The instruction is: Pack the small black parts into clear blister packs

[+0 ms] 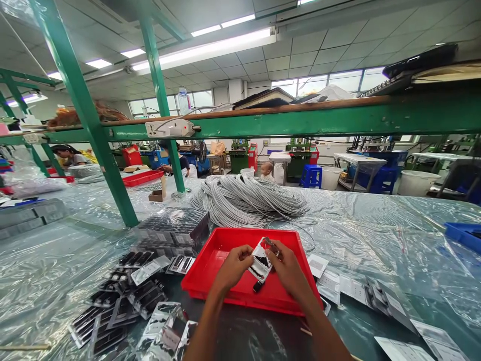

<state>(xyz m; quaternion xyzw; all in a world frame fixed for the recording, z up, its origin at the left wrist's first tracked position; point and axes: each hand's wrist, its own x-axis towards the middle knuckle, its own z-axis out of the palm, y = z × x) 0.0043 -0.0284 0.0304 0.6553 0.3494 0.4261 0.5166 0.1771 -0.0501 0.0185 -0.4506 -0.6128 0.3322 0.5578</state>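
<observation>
Both my hands meet over a shallow red tray [221, 249] on the plastic-covered bench. My left hand [233, 266] pinches the left edge of a small clear plastic bag [261, 261] with dark parts inside. My right hand [288, 268] grips the same bag at its top right corner, fingers closed. A small black part [257, 287] lies in the tray just under the bag.
Several filled clear bags [130, 296] lie left of the tray beside a stack of them [173, 228]. White printed labels [353, 288] lie to the right. A big coil of grey cable [248, 200] sits behind the tray. Green shelf posts [93, 130] stand at left; people work far behind.
</observation>
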